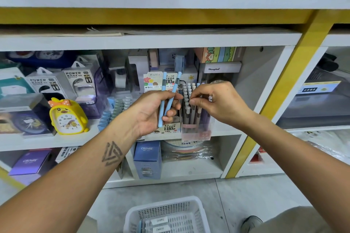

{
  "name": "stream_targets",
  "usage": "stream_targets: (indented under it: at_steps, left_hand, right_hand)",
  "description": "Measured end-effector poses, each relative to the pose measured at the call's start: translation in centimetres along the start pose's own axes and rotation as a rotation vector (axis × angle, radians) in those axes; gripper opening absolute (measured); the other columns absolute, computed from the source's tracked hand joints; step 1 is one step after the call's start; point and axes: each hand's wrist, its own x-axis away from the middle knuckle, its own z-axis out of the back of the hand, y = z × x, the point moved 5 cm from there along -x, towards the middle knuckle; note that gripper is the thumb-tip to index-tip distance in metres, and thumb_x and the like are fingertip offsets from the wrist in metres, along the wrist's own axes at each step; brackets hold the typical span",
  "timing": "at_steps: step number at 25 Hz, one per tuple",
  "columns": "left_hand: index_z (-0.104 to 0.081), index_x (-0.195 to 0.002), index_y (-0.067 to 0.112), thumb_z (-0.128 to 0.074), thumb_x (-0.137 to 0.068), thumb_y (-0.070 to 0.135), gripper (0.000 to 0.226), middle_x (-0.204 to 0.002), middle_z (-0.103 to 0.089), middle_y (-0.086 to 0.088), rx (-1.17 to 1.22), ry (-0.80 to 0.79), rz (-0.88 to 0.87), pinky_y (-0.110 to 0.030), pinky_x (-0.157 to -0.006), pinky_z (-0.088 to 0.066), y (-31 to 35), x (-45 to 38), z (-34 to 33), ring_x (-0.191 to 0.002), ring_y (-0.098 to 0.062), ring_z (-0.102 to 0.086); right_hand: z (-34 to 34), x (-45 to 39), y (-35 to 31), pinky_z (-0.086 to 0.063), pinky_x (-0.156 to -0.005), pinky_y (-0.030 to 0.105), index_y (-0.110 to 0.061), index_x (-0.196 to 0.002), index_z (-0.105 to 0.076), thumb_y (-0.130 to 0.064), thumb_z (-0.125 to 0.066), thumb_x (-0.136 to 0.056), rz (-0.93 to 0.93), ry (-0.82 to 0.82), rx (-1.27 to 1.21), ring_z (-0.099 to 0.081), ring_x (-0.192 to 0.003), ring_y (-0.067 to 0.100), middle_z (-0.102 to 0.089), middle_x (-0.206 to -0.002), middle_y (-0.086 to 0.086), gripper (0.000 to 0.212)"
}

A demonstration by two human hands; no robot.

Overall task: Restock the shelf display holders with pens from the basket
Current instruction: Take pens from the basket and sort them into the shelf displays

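Our left hand (157,111) is curled around two blue pens (166,100), and their tops stick up toward 12 o'clock. Our right hand (217,102) is just to the right of it, at 3 o'clock from the left one. Its thumb and first finger pinch the top of one gray pen (191,108) that stands in the clear pen holder (197,128). The holder sits on the middle shelf (37,143) and is packed with upright pens (gray ones, with some purple ones at its right side).

Now we look from left to right. At 9 o'clock from our hands we see a yellow chick clock (68,117) on the same shelf. Behind it, toward 11 o'clock, stand two power bank boxes (75,83). Between the clock and our left hand lie some blue and green pens in a row (113,109). Right behind the two blue pens is a pencil lead box (155,81) with a flower picture on it. Under the holder, at 6 o'clock, a blue box (147,159) stands on the lower shelf.

Down on the floor, at 6 o'clock, is the white basket (166,213). We can see a few packed things inside it, but they are too blurry to tell what they are. At 5 o'clock a shoe (251,223) peeks in.
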Motion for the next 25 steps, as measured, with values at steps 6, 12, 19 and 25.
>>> stream_targets:
  at_steps: [6, 12, 19, 25]
  left_hand:
    - [-0.063, -0.109, 0.001, -0.051, -0.098, 0.016, 0.022, -0.07, -0.057, -0.009, 0.003, -0.007, 0.004, -0.02, -0.038, -0.032, -0.05, -0.03, 0.15, -0.048, -0.013, -0.041]
    - [-0.064, -0.114, -0.001, -0.048, -0.098, 0.016, 0.028, -0.071, -0.057, -0.009, 0.009, -0.016, 0.006, -0.02, -0.038, -0.033, -0.08, -0.01, 0.03, -0.049, -0.013, -0.041]
    - [-0.064, -0.116, -0.002, -0.049, -0.098, 0.015, 0.03, -0.07, -0.058, -0.01, 0.01, -0.032, 0.002, -0.021, -0.038, -0.034, -0.12, -0.05, 0.09, -0.049, -0.013, -0.041]
    - [-0.064, -0.117, -0.002, -0.049, -0.098, 0.015, 0.03, -0.071, -0.058, -0.01, 0.008, -0.03, 0.008, -0.021, -0.038, -0.034, -0.14, -0.08, 0.13, -0.048, -0.013, -0.041]
  right_hand:
    - [-0.03, -0.25, 0.35, -0.054, -0.072, 0.04, -0.019, -0.089, -0.078, -0.024, -0.077, -0.087, -0.043, -0.042, -0.043, -0.067, -0.076, 0.011, -0.074, -0.081, -0.007, 0.006]
    - [0.46, -0.18, 0.92, -0.055, -0.071, 0.04, -0.019, -0.088, -0.077, -0.023, -0.077, -0.087, -0.05, -0.053, -0.026, -0.066, -0.075, 0.008, -0.073, -0.08, -0.009, 0.004]
    - [0.29, -0.36, 0.65, -0.055, -0.072, 0.037, -0.021, -0.089, -0.077, -0.026, -0.079, -0.086, -0.054, -0.025, -0.037, -0.067, -0.076, 0.008, -0.072, -0.08, -0.012, 0.005]
    - [-0.15, -0.29, 0.55, -0.053, -0.068, 0.035, -0.028, -0.089, -0.074, -0.032, -0.077, -0.087, -0.042, -0.053, 0.042, -0.062, -0.072, 0.007, -0.067, -0.076, -0.016, 0.006]
